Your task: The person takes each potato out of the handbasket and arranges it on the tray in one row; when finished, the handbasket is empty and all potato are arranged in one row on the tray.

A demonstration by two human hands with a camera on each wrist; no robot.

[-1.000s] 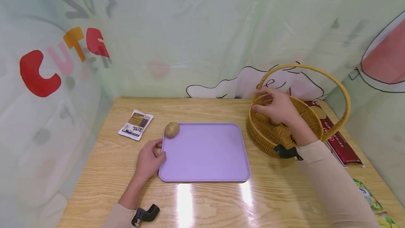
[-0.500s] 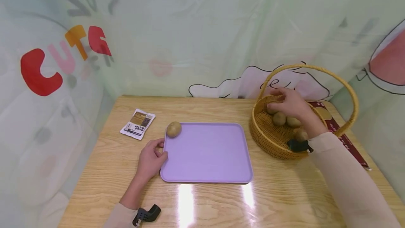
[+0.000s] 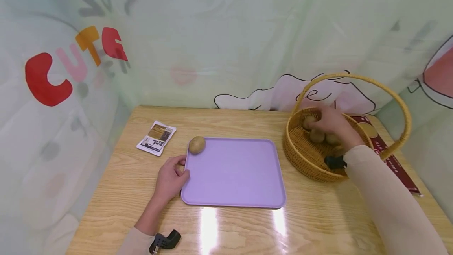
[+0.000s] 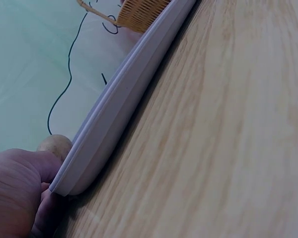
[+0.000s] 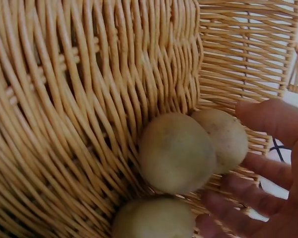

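Note:
My left hand (image 3: pixel 171 178) grips the left edge of a lilac tray (image 3: pixel 235 172), its thumb over the rim. In the left wrist view the tray's side wall (image 4: pixel 107 119) rises beside that thumb. One potato (image 3: pixel 197 145) sits in the tray's far left corner. My right hand (image 3: pixel 334 123) reaches into a round wicker basket (image 3: pixel 301 156) with a tall handle. Seen from the right wrist, its thumb and fingers spread around a far potato (image 5: pixel 226 139), fingertips right at its skin. A nearer potato (image 5: pixel 176 153) partly covers that one, and another potato (image 5: pixel 154 220) lies below.
A small white and brown packet (image 3: pixel 156 137) lies left of the tray. Behind the basket is a dark red package (image 3: pixel 393 160), partly hidden. The basket handle (image 3: pixel 375 83) arches over my right hand. A printed curtain (image 3: pixel 212 42) hangs along the table's back edge.
My right hand has come down from above the basket's far side to the potatoes inside it. The head view has shifted slightly. My left hand keeps its hold on the tray.

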